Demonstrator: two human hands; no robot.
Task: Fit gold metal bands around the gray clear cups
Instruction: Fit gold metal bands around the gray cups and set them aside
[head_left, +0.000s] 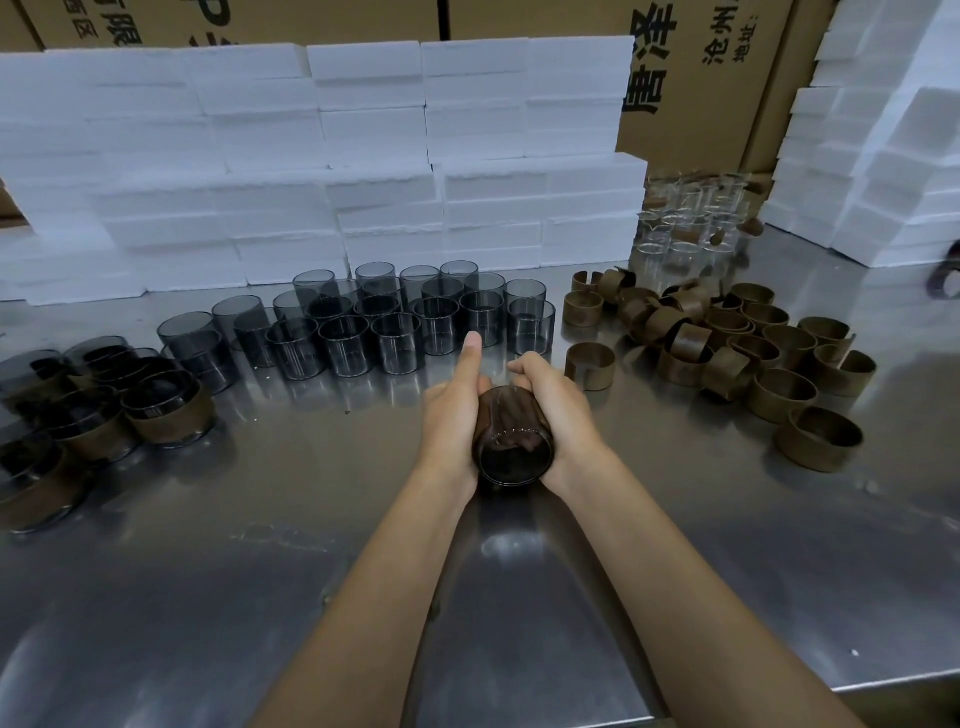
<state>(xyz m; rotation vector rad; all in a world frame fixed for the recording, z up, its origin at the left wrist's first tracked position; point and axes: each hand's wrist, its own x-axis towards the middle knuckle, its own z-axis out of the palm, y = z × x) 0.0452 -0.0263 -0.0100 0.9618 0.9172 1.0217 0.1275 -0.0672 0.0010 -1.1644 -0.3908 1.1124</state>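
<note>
Both hands, left and right, clamp a banded gray cup lying sideways between them above the table

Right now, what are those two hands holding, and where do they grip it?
Both hands hold one gray cup with a gold band, tipped toward the camera: left hand and right hand clasp its sides.

Table: you work at a steel table, shiny, with reflections.
Foam: white foam blocks stand stacked along your table's far edge; more foam blocks rise at your far right.
Boxes: cardboard cartons with printed characters stand behind the foam.
</note>
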